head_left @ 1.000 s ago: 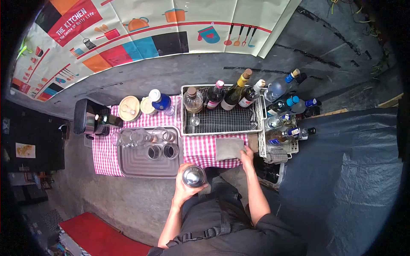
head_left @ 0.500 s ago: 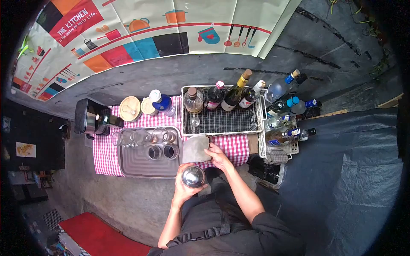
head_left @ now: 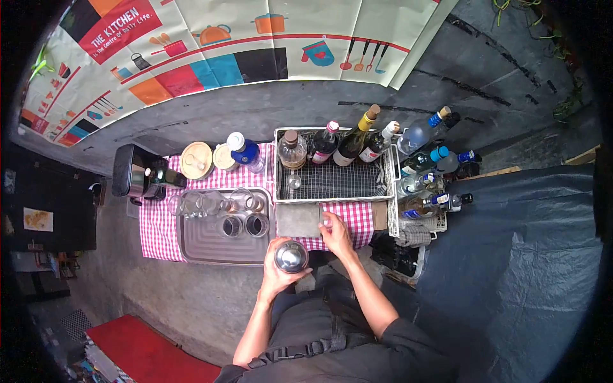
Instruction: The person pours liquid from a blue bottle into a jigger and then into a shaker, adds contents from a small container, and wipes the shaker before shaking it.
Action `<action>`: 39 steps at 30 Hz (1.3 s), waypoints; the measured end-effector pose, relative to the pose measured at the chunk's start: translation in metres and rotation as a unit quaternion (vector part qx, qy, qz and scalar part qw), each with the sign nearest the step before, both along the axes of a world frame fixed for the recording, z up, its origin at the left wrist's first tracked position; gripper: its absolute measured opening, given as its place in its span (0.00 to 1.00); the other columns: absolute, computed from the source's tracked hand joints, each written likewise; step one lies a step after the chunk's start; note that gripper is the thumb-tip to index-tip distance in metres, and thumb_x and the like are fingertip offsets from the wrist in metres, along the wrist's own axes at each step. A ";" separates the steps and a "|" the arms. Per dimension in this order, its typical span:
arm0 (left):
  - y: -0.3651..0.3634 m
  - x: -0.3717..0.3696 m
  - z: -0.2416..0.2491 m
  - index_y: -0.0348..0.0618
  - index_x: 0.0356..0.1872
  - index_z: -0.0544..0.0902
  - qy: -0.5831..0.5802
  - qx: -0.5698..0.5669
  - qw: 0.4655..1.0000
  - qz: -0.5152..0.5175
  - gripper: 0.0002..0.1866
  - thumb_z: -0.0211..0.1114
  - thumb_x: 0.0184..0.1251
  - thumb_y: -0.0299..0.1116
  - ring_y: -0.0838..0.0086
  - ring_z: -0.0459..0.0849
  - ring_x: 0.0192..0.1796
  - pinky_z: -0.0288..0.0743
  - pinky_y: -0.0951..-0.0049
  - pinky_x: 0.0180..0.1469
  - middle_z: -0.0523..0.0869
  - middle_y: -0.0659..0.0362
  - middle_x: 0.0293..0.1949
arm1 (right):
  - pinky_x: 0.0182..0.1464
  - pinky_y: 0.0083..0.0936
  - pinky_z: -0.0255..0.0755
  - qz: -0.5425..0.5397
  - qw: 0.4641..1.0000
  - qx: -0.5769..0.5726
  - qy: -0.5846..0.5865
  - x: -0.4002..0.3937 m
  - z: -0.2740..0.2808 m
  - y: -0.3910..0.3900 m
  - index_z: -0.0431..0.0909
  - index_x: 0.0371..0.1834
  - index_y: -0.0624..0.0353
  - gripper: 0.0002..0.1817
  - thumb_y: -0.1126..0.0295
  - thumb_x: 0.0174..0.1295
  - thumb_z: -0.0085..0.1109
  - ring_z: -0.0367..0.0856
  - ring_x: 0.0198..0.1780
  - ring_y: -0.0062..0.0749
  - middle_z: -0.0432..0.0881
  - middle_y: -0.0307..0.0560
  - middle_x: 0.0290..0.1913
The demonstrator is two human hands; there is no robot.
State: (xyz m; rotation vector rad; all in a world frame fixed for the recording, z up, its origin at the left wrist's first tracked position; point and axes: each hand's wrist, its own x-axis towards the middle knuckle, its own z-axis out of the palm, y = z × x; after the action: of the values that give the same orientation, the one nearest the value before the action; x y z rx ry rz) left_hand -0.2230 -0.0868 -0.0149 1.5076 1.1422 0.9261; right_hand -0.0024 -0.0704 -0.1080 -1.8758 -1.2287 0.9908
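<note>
My left hand (head_left: 276, 276) is closed around a shiny metal cocktail shaker (head_left: 292, 257), its rounded top facing up toward me. The shaker is held just in front of the table's near edge. A grey square cloth (head_left: 299, 220) lies flat on the checked tablecloth (head_left: 357, 220). At the cloth's right edge is my right hand (head_left: 336, 237), its thumb and index finger curved apart with nothing visible between them. Left of the cloth, two dark-looking glasses (head_left: 257, 225) stand in a grey tray (head_left: 211, 246).
Several clear glasses (head_left: 207, 203) occupy the tray's back. A white wire basket (head_left: 391, 172) holds bottles, including a yellow-necked wine bottle (head_left: 351, 143). More bottles (head_left: 421, 159) crowd a rack at right. A blue bottle (head_left: 246, 153), wooden-lidded jars (head_left: 196, 159) and a black appliance (head_left: 131, 171) stand at back left.
The grey cloth, earlier raised at its right side in my right hand, now lies flat. My right hand has moved slightly right, away from it. My left hand still holds the shaker.
</note>
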 end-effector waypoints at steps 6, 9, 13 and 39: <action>0.014 0.006 -0.015 0.38 0.63 0.76 -0.003 0.019 1.000 0.011 0.49 0.91 0.31 0.29 0.67 0.80 0.61 0.74 0.65 0.67 0.77 0.56 0.60 | 0.57 0.49 0.79 0.011 0.989 0.024 -0.143 -0.009 -0.033 0.000 0.74 0.61 0.68 0.29 0.67 0.59 0.73 0.84 0.52 0.61 0.82 0.66 0.53; 0.018 0.007 -0.019 0.37 0.62 0.76 0.002 0.023 1.000 0.015 0.49 0.91 0.31 0.28 0.67 0.80 0.61 0.74 0.65 0.67 0.76 0.56 0.59 | 0.56 0.52 0.78 -0.023 0.990 -0.032 -0.137 -0.023 -0.042 0.006 0.72 0.59 0.70 0.33 0.63 0.56 0.76 0.84 0.52 0.66 0.83 0.70 0.51; 0.021 0.009 -0.017 0.38 0.60 0.78 -0.021 -0.012 0.999 0.031 0.48 0.93 0.30 0.33 0.58 0.80 0.62 0.75 0.59 0.67 0.78 0.51 0.58 | 0.54 0.54 0.77 -0.018 0.985 -0.129 -0.112 -0.025 -0.047 0.015 0.72 0.56 0.68 0.30 0.61 0.57 0.75 0.83 0.54 0.67 0.84 0.70 0.50; -0.017 -0.016 0.071 0.38 0.59 0.76 -0.123 -0.099 0.982 -0.107 0.38 0.85 0.45 0.34 0.73 0.83 0.55 0.78 0.69 0.59 0.84 0.56 0.53 | 0.76 0.56 0.61 0.218 0.948 0.212 0.096 -0.068 0.195 -0.048 0.81 0.58 0.60 0.37 0.56 0.44 0.84 0.79 0.71 0.52 0.87 0.51 0.59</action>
State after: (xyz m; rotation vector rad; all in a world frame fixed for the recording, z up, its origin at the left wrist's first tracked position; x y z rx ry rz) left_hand -0.2387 -0.1038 0.0563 1.2861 0.8490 0.8002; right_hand -0.0708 -0.1189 0.0866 -1.1725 -1.6223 1.0038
